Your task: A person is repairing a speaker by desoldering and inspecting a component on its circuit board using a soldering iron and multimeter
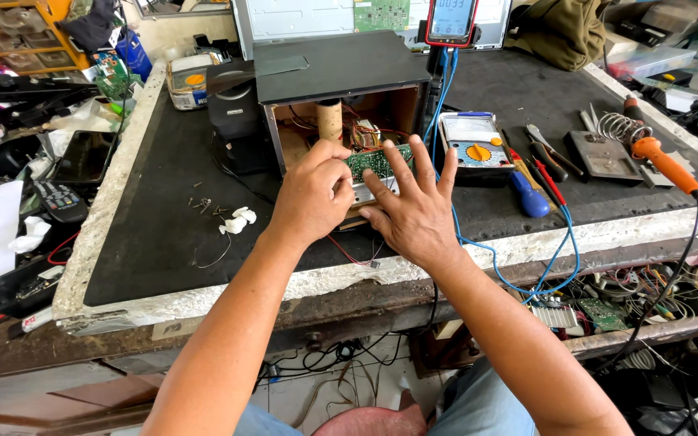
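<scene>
While both forearms reach in from the near edge, the left hand (310, 194) is curled, its fingertips pinching the near edge of the green board (377, 159), and the right hand (414, 211) lies spread, 5 fingers fanned, pressing on the board's right end and the metal strip under it. That board sits at the open mouth of the box (341, 105), half out of it, so the work looks to be in its middle: the case stands open with its dark lid resting on top, small screws (203, 206) lie loose on the mat to the left, and the board is neither fully free nor seated.

Red and thin wires trail from under the hands over the crumbling pale rim of the bench (591, 234). Its top is a matt black mat. Beside the screws lies a scrap of white tissue (237, 220). To the right sit a grey meter (473, 145) with an orange dial, blue leads, screwdrivers and an orange-handled iron (664, 161) by its coiled stand. Inside the wooden box stand a cardboard tube and bundled wires. Farthest back, a red-cased phone (452, 20) stands upright.
</scene>
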